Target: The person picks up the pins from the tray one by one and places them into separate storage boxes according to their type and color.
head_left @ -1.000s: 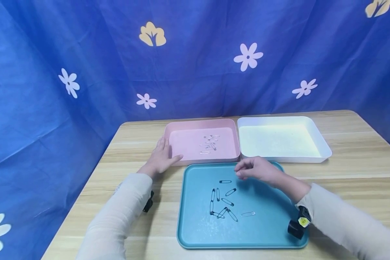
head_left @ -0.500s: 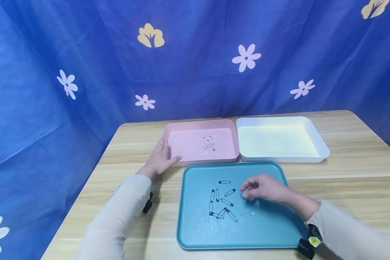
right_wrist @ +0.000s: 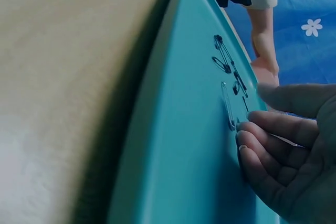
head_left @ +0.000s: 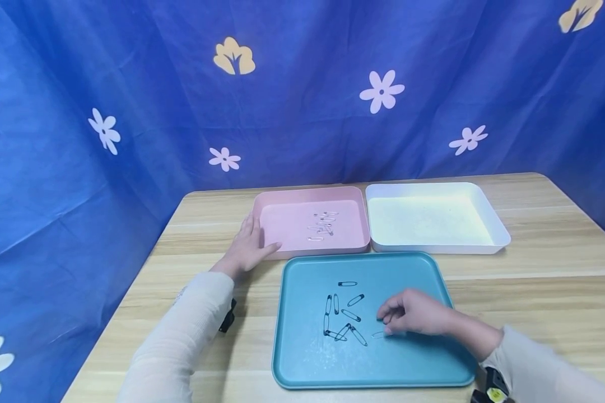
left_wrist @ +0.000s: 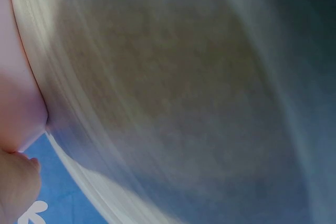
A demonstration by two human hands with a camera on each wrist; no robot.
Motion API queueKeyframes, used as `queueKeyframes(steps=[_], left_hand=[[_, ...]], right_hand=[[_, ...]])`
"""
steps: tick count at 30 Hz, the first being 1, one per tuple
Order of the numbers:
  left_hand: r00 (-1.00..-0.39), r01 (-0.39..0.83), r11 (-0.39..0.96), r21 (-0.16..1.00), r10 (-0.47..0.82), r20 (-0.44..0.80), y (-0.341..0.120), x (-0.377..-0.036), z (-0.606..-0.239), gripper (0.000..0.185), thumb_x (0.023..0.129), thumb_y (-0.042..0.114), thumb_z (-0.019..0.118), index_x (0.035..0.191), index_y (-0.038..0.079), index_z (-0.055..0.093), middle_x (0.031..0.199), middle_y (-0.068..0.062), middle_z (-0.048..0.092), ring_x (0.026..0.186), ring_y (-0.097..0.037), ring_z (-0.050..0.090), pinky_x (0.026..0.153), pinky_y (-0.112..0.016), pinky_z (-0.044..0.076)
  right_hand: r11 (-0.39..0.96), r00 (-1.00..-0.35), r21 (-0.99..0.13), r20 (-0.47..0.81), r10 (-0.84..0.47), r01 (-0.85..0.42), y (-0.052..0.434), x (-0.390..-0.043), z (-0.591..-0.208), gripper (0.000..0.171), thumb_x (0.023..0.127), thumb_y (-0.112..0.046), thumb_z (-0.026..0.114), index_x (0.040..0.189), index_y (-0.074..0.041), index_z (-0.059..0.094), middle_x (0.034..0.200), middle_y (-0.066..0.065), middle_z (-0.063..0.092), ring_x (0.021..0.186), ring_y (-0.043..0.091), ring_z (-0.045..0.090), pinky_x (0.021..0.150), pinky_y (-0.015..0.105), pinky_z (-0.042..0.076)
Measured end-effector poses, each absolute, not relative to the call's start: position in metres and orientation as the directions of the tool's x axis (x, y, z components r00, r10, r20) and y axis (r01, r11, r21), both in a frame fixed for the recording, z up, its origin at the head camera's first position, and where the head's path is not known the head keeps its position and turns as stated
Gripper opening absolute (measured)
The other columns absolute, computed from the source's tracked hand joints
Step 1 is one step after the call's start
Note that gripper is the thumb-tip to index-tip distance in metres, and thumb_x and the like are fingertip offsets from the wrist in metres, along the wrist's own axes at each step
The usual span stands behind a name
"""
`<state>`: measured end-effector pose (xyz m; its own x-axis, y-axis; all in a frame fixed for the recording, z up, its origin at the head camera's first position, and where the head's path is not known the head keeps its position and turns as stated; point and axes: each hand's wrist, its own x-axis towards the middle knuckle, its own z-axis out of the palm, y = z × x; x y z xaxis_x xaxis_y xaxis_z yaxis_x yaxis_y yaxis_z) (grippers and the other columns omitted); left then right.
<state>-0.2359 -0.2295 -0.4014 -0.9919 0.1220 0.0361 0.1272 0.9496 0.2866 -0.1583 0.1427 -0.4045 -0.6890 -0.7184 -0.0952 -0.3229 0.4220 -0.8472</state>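
Note:
My left hand (head_left: 247, 245) rests with extended fingers against the near left corner of the pink tray (head_left: 284, 224), the thumb along its front wall. Several silver safety pins (head_left: 325, 224) lie in that tray. Low over the teal tray (head_left: 322, 366) is my right hand (head_left: 417, 313), fingers bent, its fingertips right at a lone silver safety pin (right_wrist: 227, 106). The right wrist view has a gap between thumb and fingers. Left of this hand, several black safety pins (head_left: 350, 315) lie scattered on the teal tray.
A white tray (head_left: 423, 218) stands beside the pink one, behind the teal tray. All stand on a wooden table (head_left: 544, 246). A blue flowered curtain (head_left: 302, 112) hangs behind. The left wrist view is mostly blurred sleeve or tabletop.
My right hand has moved from the teal tray's back edge toward the front, down to the lone silver safety pin, now partly covering it. My left hand keeps its place.

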Motion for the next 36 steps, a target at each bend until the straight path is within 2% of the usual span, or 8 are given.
queueKeyframes(steps=[10, 23, 31, 36], left_hand=[[-0.991, 0.131, 0.954, 0.268, 0.126, 0.037, -0.229, -0.238, -0.401, 0.097, 0.08, 0.062, 0.036, 0.133, -0.009, -0.002, 0.139, -0.027, -0.005, 0.127, -0.037, -0.002, 0.101, -0.048, 0.008], [-0.991, 0.134, 0.952, 0.275, 0.133, 0.021, -0.23, -0.238, -0.401, 0.097, 0.08, 0.063, 0.034, 0.133, -0.011, -0.001, 0.138, -0.027, -0.008, 0.126, -0.037, -0.005, 0.101, -0.048, 0.006], [-0.992, 0.123, 0.954, 0.274, 0.124, 0.014, -0.232, -0.236, -0.402, 0.096, 0.08, 0.063, 0.033, 0.133, -0.01, 0.0, 0.138, -0.026, -0.009, 0.127, -0.036, -0.005, 0.101, -0.048, 0.006], [-0.993, 0.119, 0.951, 0.286, 0.121, 0.013, -0.23, -0.236, -0.401, 0.095, 0.08, 0.061, 0.036, 0.134, -0.009, 0.0, 0.139, -0.025, -0.008, 0.127, -0.035, -0.004, 0.101, -0.048, 0.007]], right_hand=[[0.47, -0.697, -0.769, -0.045, -0.716, -0.433, 0.141, -0.152, -0.412, 0.012, 0.065, -0.002, 0.069, 0.073, -0.008, 0.063, 0.066, -0.008, 0.054, 0.06, 0.004, 0.05, 0.055, 0.021, 0.045], [0.491, -0.671, -0.689, -0.009, -0.741, -0.533, 0.141, -0.15, -0.414, 0.017, 0.068, -0.001, 0.064, 0.061, -0.016, 0.058, 0.061, -0.013, 0.047, 0.057, 0.001, 0.044, 0.052, 0.019, 0.041], [0.485, -0.665, -0.748, -0.078, -0.743, -0.454, 0.139, -0.156, -0.41, 0.017, 0.071, 0.001, 0.058, 0.064, -0.015, 0.059, 0.061, -0.009, 0.051, 0.057, 0.005, 0.045, 0.051, 0.021, 0.04], [0.451, -0.675, -0.793, -0.07, -0.735, -0.409, 0.139, -0.161, -0.408, 0.012, 0.072, -0.002, 0.061, 0.067, -0.012, 0.061, 0.06, -0.007, 0.054, 0.054, 0.005, 0.046, 0.048, 0.02, 0.04]])
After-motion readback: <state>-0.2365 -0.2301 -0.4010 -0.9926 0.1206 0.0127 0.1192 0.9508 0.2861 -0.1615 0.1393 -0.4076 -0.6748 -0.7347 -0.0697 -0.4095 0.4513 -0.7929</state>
